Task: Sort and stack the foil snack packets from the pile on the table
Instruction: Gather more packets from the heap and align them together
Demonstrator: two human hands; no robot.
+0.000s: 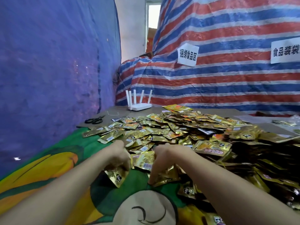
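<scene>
A big pile of gold foil snack packets [186, 129] covers the middle and right of the table. At the pile's near edge, my left hand [116, 155] grips a small bunch of gold packets [116, 176] that hangs below its fingers, just above the cloth. My right hand [162, 161] is beside it, fingers curled down onto gold packets [167, 177] at the pile's edge, pinching them against the cloth. A packet with a white label [143, 160] lies between the two hands.
A green and orange cartoon cloth [53, 168] covers the near table. Black scissors [95, 120] and a white router [140, 106] stand at the far left edge. A blue tarp wall [48, 62] is on the left, a striped tarp [219, 75] with paper signs behind.
</scene>
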